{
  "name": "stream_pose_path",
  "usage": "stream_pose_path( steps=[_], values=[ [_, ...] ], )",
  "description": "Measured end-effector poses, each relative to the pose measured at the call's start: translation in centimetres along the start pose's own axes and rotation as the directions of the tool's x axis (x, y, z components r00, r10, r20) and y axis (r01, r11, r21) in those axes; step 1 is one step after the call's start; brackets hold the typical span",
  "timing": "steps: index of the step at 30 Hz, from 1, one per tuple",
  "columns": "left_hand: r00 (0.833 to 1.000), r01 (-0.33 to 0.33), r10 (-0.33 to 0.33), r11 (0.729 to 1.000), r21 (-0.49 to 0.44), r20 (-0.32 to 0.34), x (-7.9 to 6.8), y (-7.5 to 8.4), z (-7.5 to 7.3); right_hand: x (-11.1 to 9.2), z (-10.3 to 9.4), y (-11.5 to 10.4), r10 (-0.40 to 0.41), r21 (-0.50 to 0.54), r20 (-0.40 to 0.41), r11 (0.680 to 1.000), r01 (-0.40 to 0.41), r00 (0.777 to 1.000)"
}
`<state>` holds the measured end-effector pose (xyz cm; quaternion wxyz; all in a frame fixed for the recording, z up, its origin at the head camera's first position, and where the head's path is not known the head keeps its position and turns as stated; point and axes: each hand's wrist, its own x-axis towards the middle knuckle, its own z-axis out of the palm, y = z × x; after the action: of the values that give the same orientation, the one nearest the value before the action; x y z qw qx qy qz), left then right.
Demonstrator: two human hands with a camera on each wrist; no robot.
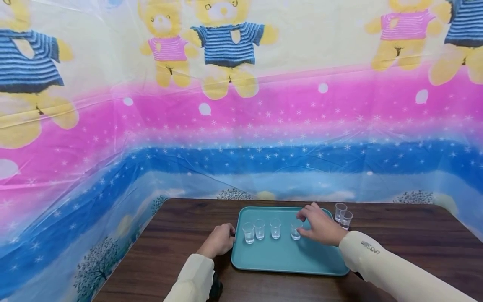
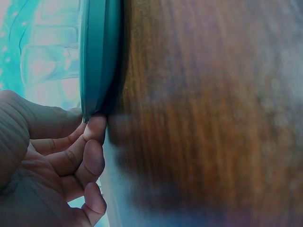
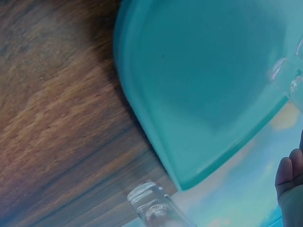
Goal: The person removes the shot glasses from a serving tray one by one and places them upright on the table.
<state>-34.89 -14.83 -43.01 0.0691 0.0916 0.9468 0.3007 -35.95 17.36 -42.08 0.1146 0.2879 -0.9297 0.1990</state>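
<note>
A teal tray (image 1: 286, 262) lies on the table with several clear shot glasses standing on it. My left hand (image 1: 220, 240) pinches the tray's left edge; in the left wrist view the thumb (image 2: 52, 118) is on the rim and curled fingers lie against its underside. Over the tray's right half is my right hand (image 1: 320, 226), thumb and fingers spread apart beside the rightmost shot glass (image 1: 296, 231). That glass stands upright; whether the fingertips touch it cannot be told. The right wrist view catches only some fingers (image 3: 291, 170) at its edge.
Three shot glasses stand toward the tray's left: an outer one (image 1: 248, 233), one beside it (image 1: 259, 229), another (image 1: 275, 229). Two more, a rear glass (image 1: 340, 211) and a front glass (image 1: 345, 219), stand on the wooden table (image 1: 181, 226) off the tray's right. A printed curtain (image 1: 234, 159) hangs behind.
</note>
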Motion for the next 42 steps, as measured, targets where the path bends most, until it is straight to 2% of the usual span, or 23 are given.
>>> stream_pose_path(
  steps=[11, 25, 36, 42],
  values=[
    [1.000, -0.003, 0.003, 1.000, 0.014, -0.002, 0.2, 0.0, 0.0, -0.9, -1.0, 0.7, 0.001, -0.013, -0.028, 1.000, -0.002, 1.000],
    [1.000, 0.005, -0.005, 1.000, 0.010, -0.008, 0.2, 0.0, 0.1, -3.4, -3.4, 2.8, 0.008, -0.041, -0.050, 0.999, -0.010, 0.999],
    [1.000, 0.006, -0.006, 0.999, 0.031, -0.008, 0.2, 0.0, 0.0, -6.0, -6.1, 4.4, 0.061, -0.051, -0.058, 0.997, -0.064, 0.996],
    [1.000, 0.007, -0.007, 1.000, 0.028, -0.008, 0.4, 0.0, 0.3, -7.0, -6.6, 5.6, 0.078, -0.093, -0.087, 0.992, -0.086, 0.993]
  ],
)
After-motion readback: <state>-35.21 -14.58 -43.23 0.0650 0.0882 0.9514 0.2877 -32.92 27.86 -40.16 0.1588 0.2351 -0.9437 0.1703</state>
